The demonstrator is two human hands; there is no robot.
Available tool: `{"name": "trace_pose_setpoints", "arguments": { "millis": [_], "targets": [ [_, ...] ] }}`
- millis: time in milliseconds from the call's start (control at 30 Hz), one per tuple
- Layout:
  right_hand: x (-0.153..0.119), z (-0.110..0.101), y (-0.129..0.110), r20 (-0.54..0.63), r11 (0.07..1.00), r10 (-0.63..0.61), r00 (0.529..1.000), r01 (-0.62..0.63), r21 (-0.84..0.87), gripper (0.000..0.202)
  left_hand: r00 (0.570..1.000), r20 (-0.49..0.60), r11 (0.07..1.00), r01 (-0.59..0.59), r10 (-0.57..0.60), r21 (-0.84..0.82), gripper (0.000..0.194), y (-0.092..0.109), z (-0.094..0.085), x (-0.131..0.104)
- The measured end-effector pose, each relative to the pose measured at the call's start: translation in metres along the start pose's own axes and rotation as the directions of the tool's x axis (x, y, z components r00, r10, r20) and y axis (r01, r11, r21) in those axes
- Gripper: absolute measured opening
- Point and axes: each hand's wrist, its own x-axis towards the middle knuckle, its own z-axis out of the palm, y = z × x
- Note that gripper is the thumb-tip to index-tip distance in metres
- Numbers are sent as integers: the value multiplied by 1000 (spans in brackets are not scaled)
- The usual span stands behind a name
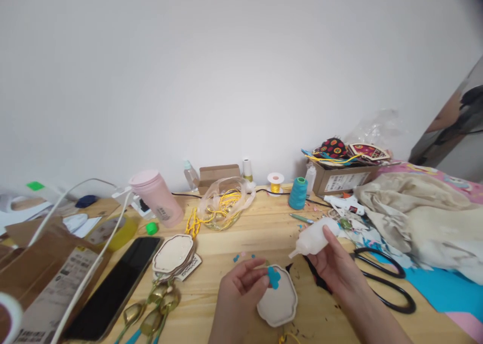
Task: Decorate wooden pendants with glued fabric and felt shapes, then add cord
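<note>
My left hand (243,288) pinches a small blue flower-shaped cutout (273,277) between thumb and fingers, above a cream scalloped plaque (277,306) lying on the table. In my right hand (335,258) is a white squeeze bottle (315,237), tilted so its narrow nozzle points down and left toward the cutout; the nozzle and cutout are apart. Tiny blue and pink paper bits (243,255) lie just beyond my left hand. Black-handled scissors (388,281) rest to the right of my right hand, their blades partly hidden.
At the left are a phone (116,288), a pink tumbler (158,198), stacked scalloped plaques (173,253) and several gold spoons (151,319). Teal thread (298,194), a bag of yellow cord (226,203) and a filled cardboard box (339,178) stand along the wall. Blue sheets (441,286) lie at right.
</note>
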Motion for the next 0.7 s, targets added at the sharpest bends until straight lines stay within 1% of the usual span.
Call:
{"name": "trace_pose_setpoints", "arguments": {
  "millis": [100,200,300,433,533,600,700],
  "targets": [
    [2,0,1,-6,1000,6,1000,-6,-27,20,1000,7,999,-2,2,-33,38,1,-2,1],
    [3,-1,3,-3,1000,8,1000,-8,-27,20,999,41,999,16,-15,-36,39,4,-7,4],
    [5,-4,4,13,999,13,1000,-12,-36,21,997,71,1000,-9,11,-22,36,8,-12,5],
    [6,-6,7,33,998,13,999,-11,-61,23,997,35,998,-63,64,-21,33,9,-14,3],
    [4,-3,9,25,995,8,1000,-6,-97,24,995,27,996,-91,91,-11,31,7,-14,3],
    [0,2,9,-5,989,51,999,-51,-138,24,994,22,994,-107,108,-9,29,6,-15,3],
    [-6,11,10,-41,962,200,979,-204,-180,33,996,27,996,-87,88,-15,29,7,-18,5]
  ]
}}
